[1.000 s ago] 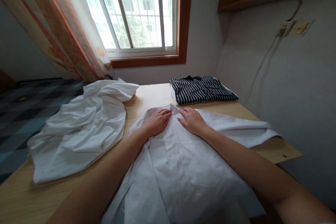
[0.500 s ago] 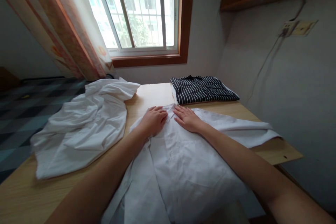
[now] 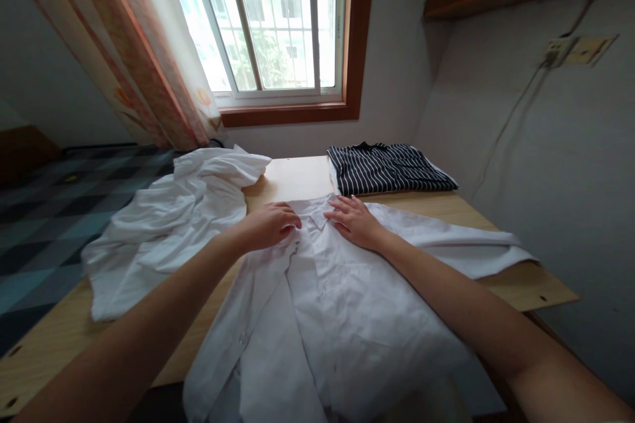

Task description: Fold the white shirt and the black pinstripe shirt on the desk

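A white button-up shirt [image 3: 347, 304] lies front up on the wooden table, its collar [image 3: 320, 217] toward the window and one sleeve stretched out to the right. My left hand [image 3: 272, 225] is at the shoulder left of the collar, fingers bent and closed on the shirt's cloth. On the right side of the collar rests my right hand [image 3: 354, 221], fingers spread and palm down. The shirt's left front has loose folds, and its lower end hangs over the near table edge.
Another white garment [image 3: 169, 231] lies crumpled on the table's left side. A folded black-and-white striped garment [image 3: 391, 168] sits at the back right. Beyond the wooden table [image 3: 297, 175] are a checkered bed [image 3: 44, 238], a window and a wall socket [image 3: 578, 51].
My left hand has slid left, away from the collar, and its fingers are more bent. The shirt's left front has shifted. My right hand stays at the collar, its fingers slightly raised.
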